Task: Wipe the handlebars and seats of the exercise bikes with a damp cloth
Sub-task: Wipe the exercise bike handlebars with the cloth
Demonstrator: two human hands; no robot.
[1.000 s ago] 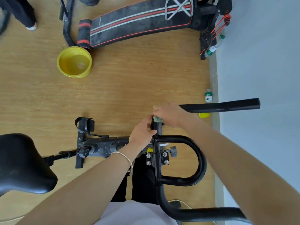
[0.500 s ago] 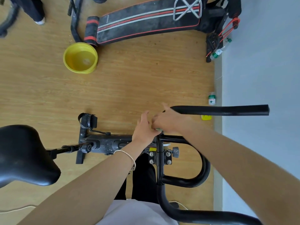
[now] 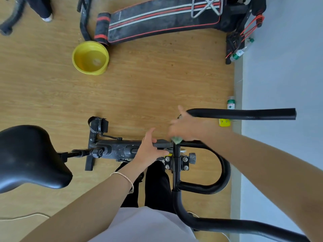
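One bike in view, seen from above. The wood-grain floor (image 3: pixel 157 84) carries everything. Sit-up bench (image 3: pixel 162 20) lies beyond the handlebars (image 3: pixel 225 172): black pad, red and white stripes, scuffed. Seat (image 3: pixel 29 158), left of the handlebars, is black, smooth and rounded. The handlebars are matte black looped tube with a four-bolt stem clamp. The right forearm crosses over the loop. Round yellow basin (image 3: pixel 90 57) sits beyond-left of the handlebars, by the bench end. Small bottle (image 3: pixel 231 102) stands just beyond the right grip. Right hand (image 3: pixel 187 128), motion-blurred, grips the cloth (image 3: pixel 176 139), green and bunched, against the stem top. Left hand (image 3: pixel 148 149) has straight, spread fingers, just left of the stem. A second ago it was wrapped round the stem and now it is off.
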